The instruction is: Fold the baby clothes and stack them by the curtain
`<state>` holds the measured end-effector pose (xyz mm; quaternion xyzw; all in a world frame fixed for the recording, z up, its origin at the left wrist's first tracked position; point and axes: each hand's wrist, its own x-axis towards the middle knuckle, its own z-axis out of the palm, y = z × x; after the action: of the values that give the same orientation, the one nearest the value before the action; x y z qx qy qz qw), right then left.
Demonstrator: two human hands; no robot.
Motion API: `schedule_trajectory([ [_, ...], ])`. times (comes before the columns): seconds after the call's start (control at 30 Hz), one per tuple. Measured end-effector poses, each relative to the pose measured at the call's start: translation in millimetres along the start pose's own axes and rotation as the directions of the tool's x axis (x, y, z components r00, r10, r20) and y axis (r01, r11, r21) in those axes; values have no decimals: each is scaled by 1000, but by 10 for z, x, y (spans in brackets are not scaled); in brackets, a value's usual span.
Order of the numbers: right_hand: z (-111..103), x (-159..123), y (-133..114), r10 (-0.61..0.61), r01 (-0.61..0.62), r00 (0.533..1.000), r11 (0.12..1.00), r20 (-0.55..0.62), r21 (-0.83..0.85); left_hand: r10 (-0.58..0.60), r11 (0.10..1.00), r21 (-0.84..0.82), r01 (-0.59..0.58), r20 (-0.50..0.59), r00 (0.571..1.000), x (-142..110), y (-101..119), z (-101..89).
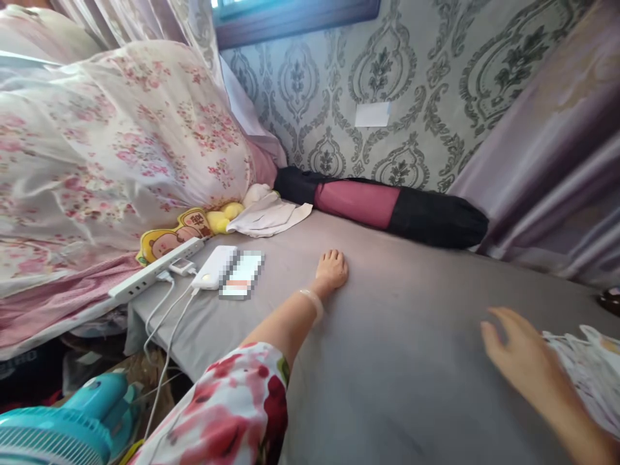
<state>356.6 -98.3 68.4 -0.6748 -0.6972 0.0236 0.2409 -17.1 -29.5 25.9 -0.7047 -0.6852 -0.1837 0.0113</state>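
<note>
My left hand [332, 269] rests palm down on the grey sheet [387, 387], its fingers lying on the cloth with nothing in them. A pale translucent bangle [314, 305] circles that wrist. Off to the right, my right hand [518, 349] is open, thumb and fingers apart and slightly blurred; whether it touches the sheet I cannot tell. Beside it at the right edge lies a heap of white items [584, 365], possibly hangers. Left of my left hand are a phone with a blurred-out screen [243, 274] and a white power bank [214, 267] with a cable attached.
A white power strip [157, 268] lies along the left edge, near a yellow cartoon cushion [172, 240] and folded white cloth [271, 216]. A long black and maroon bag [358, 201] lies against the patterned wall. At lower left stands a turquoise fan [72, 420].
</note>
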Motion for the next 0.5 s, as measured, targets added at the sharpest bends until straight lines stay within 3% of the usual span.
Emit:
schedule_trajectory([
  [0.1, 589, 14, -335, -31, 44, 986, 996, 163, -77, 7, 999, 31, -7, -1, 1000, 9, -3, 7],
  [0.17, 815, -48, -573, -50, 85, 970, 986, 239, -140, 4, 998, 57, -3, -8, 1000, 13, 3, 15],
  [0.37, 1038, -207, -1247, -135, 199, 955, 951, 264, -235, -2, 1000, 13, 2, 0, 1000, 31, -36, 19],
  [0.43, 1066, -244, -1357, -146, 214, 956, 940, 254, -265, -3, 986, -169, 12, 51, 999, 79, -137, -39],
  [0.5, 1082, -276, -1400, -152, 217, 961, 933, 232, -286, -6, 907, -417, 61, 131, 991, 164, -308, -140],
])
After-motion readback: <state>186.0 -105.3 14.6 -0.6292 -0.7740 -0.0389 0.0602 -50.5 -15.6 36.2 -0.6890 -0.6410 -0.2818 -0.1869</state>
